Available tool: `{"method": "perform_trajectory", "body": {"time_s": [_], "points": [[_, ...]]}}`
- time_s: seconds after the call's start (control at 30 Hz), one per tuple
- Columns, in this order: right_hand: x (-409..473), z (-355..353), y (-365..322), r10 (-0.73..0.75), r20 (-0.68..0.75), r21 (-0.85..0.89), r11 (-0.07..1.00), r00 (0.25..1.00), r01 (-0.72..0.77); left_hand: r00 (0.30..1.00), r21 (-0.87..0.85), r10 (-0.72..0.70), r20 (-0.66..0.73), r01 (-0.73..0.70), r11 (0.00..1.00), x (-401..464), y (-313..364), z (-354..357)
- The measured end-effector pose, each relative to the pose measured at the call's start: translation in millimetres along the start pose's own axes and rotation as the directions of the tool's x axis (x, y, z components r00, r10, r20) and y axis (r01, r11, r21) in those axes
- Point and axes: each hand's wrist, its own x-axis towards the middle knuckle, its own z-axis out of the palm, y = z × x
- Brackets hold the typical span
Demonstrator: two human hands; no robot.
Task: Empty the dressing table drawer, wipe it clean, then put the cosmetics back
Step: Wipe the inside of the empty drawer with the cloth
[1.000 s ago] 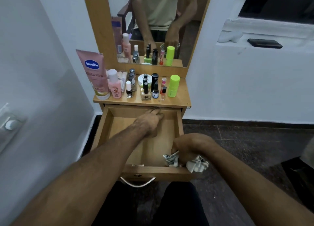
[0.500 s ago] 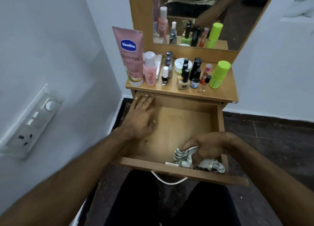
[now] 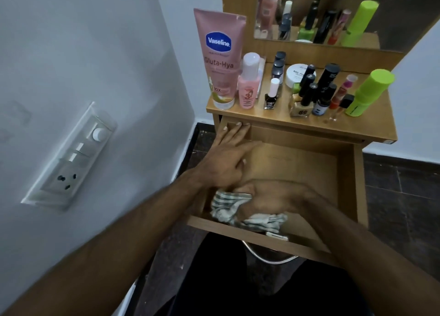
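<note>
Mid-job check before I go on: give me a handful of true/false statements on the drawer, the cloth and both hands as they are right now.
1. The drawer is pulled open and holds no cosmetics. True.
2. The left hand grips the cloth. False: it lies flat with straight fingers reaching to the drawer's back left corner.
3. The right hand holds the striped cloth near the drawer's front wall. True.
4. The pink Vaseline tube lies inside the drawer. False: it stands upright at the left end of the table top.
5. The green bottle stands at the right end of the table top. True.
</note>
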Motion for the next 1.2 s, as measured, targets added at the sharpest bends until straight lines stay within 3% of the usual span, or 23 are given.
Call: {"method": "perform_trajectory", "body": {"time_s": [0.17,0.27,0.43,0.67,0.77,0.93,1.1,1.2], "points": [[11.0,14.4,-15.7,-0.098,-0.022,-0.125,0.988,0.995,0.094,0.999,-0.137,-0.018,0.041,0.023,0.99,2.9,-1.7,-5.2],[-1.2,9.4,-17.9,-0.034,0.011,-0.177,0.984,0.999,0.036,0.999,-0.187,-0.035,0.033,0.041,0.981,1.9,-1.3,-7.6],[-15.4,-1.0,-19.6,0.038,0.041,-0.202,0.979,0.998,-0.028,0.989,-0.434,-0.139,-0.052,0.103,0.895,-12.9,-11.3,-17.9],[2.6,15.9,-26.8,-0.084,-0.015,-0.173,0.982,0.996,0.081,0.979,-0.424,-0.198,-0.047,0.16,0.891,-49.2,-31.8,-5.7],[1.3,14.7,-31.1,-0.018,0.023,-0.196,0.98,1.0,0.022,0.978,-0.427,-0.202,-0.053,0.161,0.89,-48.7,-34.0,-7.7],[-2.8,-4.8,-43.6,0.16,0.084,-0.382,0.917,0.984,-0.117,0.968,-0.434,-0.246,-0.042,0.205,0.878,-48.7,-31.8,-9.4],[4.0,14.8,-30.7,0.077,-0.005,-0.14,0.987,0.997,-0.077,0.959,-0.415,-0.277,-0.067,0.225,0.882,-46.1,-26.0,-5.0],[-1.1,-2.6,-29.3,0.165,0.066,-0.06,0.985,0.984,-0.161,0.948,-0.405,-0.31,-0.075,0.255,0.878,-45.8,-21.0,-2.8]]}}
